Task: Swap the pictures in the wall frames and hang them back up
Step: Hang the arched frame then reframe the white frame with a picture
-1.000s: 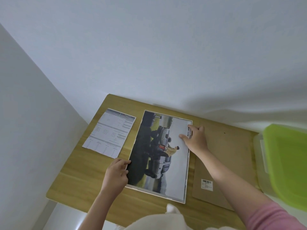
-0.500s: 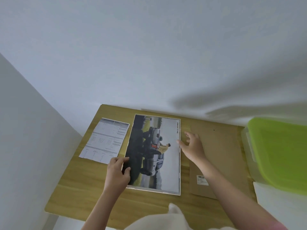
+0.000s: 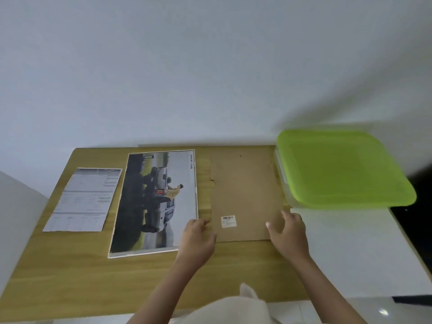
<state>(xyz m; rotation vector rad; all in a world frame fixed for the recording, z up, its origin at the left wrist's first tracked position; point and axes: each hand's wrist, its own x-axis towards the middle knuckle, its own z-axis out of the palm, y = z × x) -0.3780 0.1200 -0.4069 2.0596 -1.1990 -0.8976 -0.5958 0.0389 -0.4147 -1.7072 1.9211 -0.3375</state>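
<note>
A wooden table (image 3: 70,277) stands against a white wall (image 3: 187,66). On its left part lies a printed sheet of tables (image 3: 84,199), flat. Just right of it lies the car picture (image 3: 155,202), flat and face up, showing a grey car, a person in a yellow top and the lettering "SMART CAR" along its far right edge.

Right of the picture lies a brown cardboard backing board (image 3: 245,188), flat, with a white barcode label (image 3: 228,221) near its near edge. Its right edge runs up to a clear storage box with a green lid (image 3: 339,169).

The left hand (image 3: 197,239) rests at the near left corner of the backing board, beside the picture's near right corner, fingers bent toward the board's edge; whether they grip it cannot be told. The right hand (image 3: 288,232) lies at the board's near right corner, fingers spread and relaxed, touching the cardboard.

A pale garment (image 3: 233,309) shows at the bottom edge.
</note>
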